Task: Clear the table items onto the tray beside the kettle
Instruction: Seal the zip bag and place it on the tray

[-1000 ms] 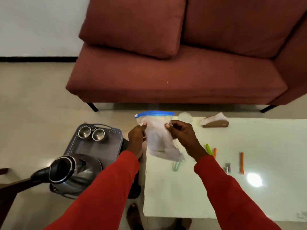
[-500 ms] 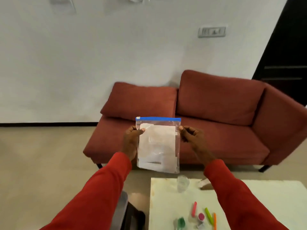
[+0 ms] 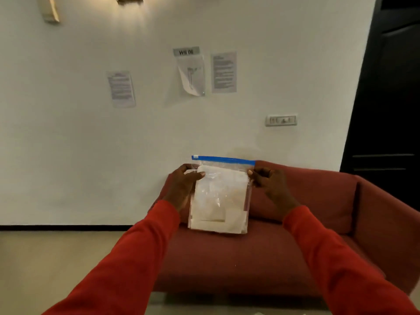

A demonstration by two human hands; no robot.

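Note:
A clear zip bag (image 3: 219,196) with a blue seal strip along its top hangs upright in front of me, with white folded contents inside. My left hand (image 3: 183,186) pinches its upper left corner and my right hand (image 3: 271,185) pinches its upper right corner, both arms stretched out in red sleeves. The bag is held in the air before the red sofa (image 3: 295,242). The table, the tray and the kettle are out of view, apart from a sliver of white table edge at the bottom.
The red sofa stands against a white wall (image 3: 91,144) with several paper sheets (image 3: 223,71) taped to it and a switch plate (image 3: 281,120). A dark door (image 3: 391,98) is at the right. Beige floor (image 3: 56,264) lies to the left.
The view has tilted up from the table to the wall, so the table items, tray and kettle left the view. Both hands raised the bag and now hold it flat by its top corners.

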